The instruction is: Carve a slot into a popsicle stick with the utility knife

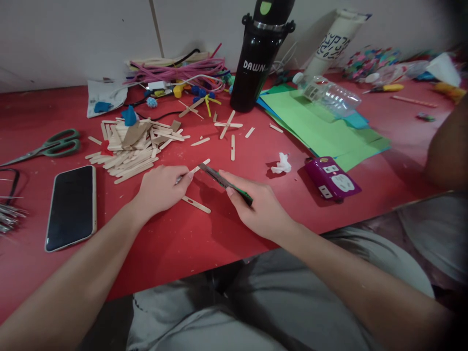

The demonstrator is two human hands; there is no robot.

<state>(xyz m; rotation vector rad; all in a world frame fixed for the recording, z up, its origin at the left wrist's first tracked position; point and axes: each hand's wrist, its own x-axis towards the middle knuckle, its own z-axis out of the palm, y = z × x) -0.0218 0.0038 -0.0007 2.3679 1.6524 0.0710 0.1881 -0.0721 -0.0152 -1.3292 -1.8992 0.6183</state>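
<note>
My left hand (165,186) is closed on a wooden craft stick (201,165), whose far end sticks out past the fingertips. In my right hand (261,204) is a box cutter (225,182) with a green and black handle, its blade touching the stick near that end. Just below my left fingers lies another craft stick (198,204) with a slot in it, partly hidden by the hand. Further back are a notched stick (233,147) and two sticks joined in a cross (228,125).
A pile of craft sticks (135,146), scissors (60,145) and a phone (72,207) lie left. Behind stand a black bottle (256,63) and bundled pink pipe cleaners (179,73). Rightward are green paper (321,122), a plastic bottle (331,95), a purple adapter (332,179) and another person's arm (448,141).
</note>
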